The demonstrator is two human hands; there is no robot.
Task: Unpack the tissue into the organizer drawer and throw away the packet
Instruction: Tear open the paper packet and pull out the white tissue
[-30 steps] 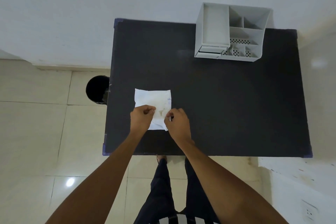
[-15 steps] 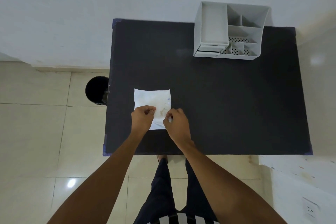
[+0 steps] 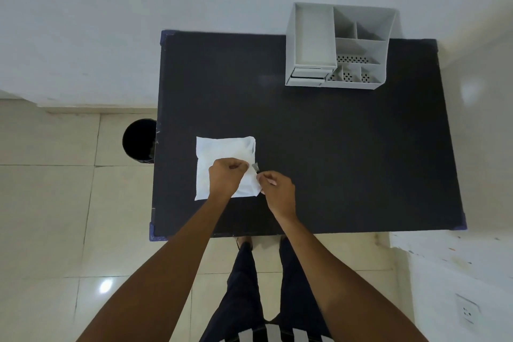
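A white tissue packet lies flat on the black table, near its front left. My left hand rests on top of the packet and pinches its wrapper near the right edge. My right hand pinches the same edge just to the right, where a small strip of wrapper sticks up between the two hands. The white desk organizer stands at the table's back right, with its small drawer at the lower left front; the drawer looks closed.
A black round bin stands on the tiled floor just left of the table. A wall runs behind the table and another surface with a socket lies at the lower right. My legs are below the table's front edge.
My hands have drifted apart at the packet's right edge, the right one moving right. A small strip of wrapper now stands up between them.
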